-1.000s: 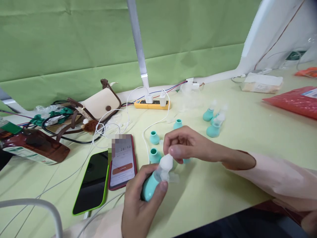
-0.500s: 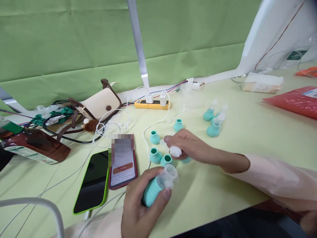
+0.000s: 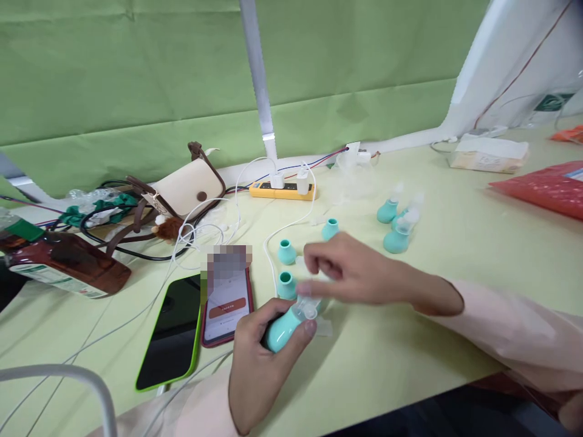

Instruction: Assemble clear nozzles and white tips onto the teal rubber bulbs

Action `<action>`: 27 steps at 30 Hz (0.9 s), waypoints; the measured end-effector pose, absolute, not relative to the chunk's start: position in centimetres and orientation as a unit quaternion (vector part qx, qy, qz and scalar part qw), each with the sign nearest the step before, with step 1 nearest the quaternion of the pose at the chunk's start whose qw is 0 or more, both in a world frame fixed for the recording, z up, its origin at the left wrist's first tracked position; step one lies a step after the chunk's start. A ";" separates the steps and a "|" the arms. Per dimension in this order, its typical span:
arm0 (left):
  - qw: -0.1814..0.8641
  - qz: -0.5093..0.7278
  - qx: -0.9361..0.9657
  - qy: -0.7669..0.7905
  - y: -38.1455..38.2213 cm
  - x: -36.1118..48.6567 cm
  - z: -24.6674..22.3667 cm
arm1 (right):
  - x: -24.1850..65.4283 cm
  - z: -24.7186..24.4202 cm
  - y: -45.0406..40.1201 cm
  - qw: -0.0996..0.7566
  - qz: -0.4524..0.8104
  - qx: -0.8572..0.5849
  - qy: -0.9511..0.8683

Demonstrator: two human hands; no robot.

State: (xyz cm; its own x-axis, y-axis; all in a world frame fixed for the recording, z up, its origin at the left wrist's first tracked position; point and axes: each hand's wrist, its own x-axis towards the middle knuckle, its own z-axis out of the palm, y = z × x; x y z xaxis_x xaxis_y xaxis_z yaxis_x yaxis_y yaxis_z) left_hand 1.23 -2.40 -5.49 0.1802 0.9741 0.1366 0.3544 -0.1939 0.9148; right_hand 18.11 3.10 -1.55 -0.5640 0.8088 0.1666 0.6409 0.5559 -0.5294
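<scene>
I see the table (image 3: 387,364) filling the lower frame. At bottom centre, my left hand (image 3: 259,364) wraps a teal bulb (image 3: 281,332), thumb near its neck. My right hand (image 3: 355,270), at centre, brings thumb to the bulb's clear top (image 3: 306,308); blur means I can't tell whether it grips. I judge the bulb light, soft and a little slick, best cradled around its round belly; the top looks stiffer, better pinched by its sides.
</scene>
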 end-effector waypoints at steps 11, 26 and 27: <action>0.362 0.406 0.695 0.471 -3.3 1.5 -5.0 | 16.9 -3.1 0.7 0.217 0.532 -0.305 -0.759; 0.378 0.471 0.726 0.329 -3.6 0.4 -6.1 | 18.3 -0.9 3.0 0.293 0.616 -0.294 -0.670; 0.375 0.469 0.732 0.321 -3.5 0.5 -6.1 | 19.1 -0.3 3.4 0.298 0.515 -0.340 -0.728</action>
